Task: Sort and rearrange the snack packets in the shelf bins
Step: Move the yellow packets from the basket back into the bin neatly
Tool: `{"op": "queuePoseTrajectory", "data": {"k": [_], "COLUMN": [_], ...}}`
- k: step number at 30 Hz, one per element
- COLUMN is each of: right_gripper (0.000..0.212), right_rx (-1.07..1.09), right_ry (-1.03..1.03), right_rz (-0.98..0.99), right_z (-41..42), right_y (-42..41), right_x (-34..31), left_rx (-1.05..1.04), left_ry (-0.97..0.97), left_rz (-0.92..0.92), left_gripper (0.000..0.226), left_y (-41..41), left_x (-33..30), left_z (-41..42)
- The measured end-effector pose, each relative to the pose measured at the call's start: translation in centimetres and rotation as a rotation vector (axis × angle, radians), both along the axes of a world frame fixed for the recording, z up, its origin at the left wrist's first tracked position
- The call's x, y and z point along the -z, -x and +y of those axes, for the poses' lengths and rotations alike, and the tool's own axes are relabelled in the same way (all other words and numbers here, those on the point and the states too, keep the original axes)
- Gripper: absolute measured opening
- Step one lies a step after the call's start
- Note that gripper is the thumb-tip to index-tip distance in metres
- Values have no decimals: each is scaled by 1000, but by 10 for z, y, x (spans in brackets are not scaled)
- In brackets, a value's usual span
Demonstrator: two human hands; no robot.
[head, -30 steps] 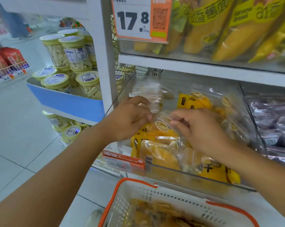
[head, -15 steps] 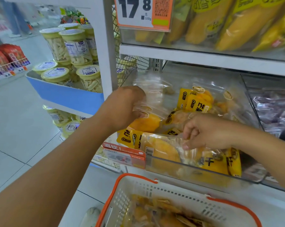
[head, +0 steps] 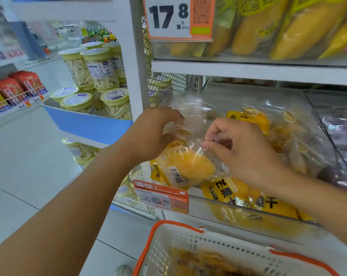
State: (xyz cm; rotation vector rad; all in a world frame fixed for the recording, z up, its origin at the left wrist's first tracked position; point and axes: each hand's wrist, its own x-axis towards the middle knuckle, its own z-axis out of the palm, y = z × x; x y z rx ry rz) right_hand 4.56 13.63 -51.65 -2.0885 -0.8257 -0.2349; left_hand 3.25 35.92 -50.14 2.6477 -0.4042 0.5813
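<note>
Mango pkts (head: 190,168) in clear bin (head: 208,208)

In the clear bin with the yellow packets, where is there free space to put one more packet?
Free: the back left corner of the clear bin, behind the left hand. Crowded: the front and right, piled with yellow mango packets, and the middle, where both hands hold a packet.

Packets (head: 246,194) lie in the bin (head: 268,218) (basket (head: 180,234) before it).
</note>
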Motion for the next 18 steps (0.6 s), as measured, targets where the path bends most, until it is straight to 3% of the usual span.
{"op": "queuePoseTrajectory", "data": {"k": [2,4,7,9,11,13,16,18], "right_gripper": [18,26,37,28,24,17,32,34], "right_rx": [-33,-50,-177,-339,-342,-186,-18,-7], "right_ry": [-56,-33,152,301,364,363,335,338], "right_rz": [3,103,327,481,513,329,-24,-91], "right_z": [6,16,27,28,26,23,17,16], "right_y": [4,6,7,10,11,3,-13,-15], "right_x": [0,6,10,7,1,-8,-16,-11], "left_rx": [-28,-17,-20,-34,-47,-44,9,20], "left_ry": [-127,-189,-169,-174,-187,-206,-214,-194], "left_rz": [-11,-8,29,26,17,21,87,158], "left_gripper": [34,21,13,17,25,33,30,21], "left_y": [0,-1,-1,-1,-1,-1,2,5], "left_x": [-3,-5,-1,5,7,7,3,0], "left_z": [3,8,15,18,20,21,23,22]}}
